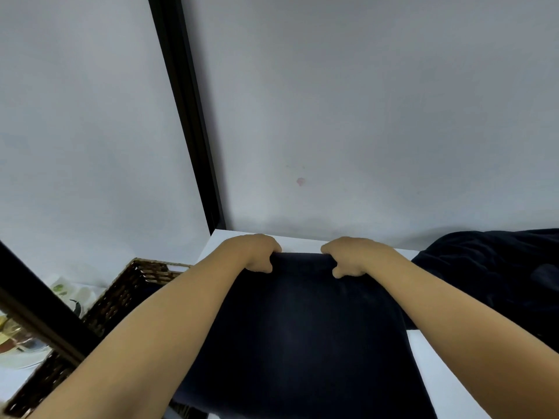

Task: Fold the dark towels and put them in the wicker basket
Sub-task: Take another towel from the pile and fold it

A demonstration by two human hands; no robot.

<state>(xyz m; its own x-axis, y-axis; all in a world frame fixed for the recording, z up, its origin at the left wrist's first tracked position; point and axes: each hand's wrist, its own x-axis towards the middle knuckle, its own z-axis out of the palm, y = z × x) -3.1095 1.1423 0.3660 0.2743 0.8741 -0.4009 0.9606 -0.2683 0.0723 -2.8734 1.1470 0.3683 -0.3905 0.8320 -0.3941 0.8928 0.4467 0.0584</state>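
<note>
Both grips clench dark towel [302,328] far edge | wicker basket [121,294] left | towel heap [499,267] right

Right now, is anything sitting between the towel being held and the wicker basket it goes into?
Nothing visible. Both the left hand and right hand grip the far edge of the dark towel; the wicker basket sits immediately to its left, with only the left forearm crossing above it.
</note>
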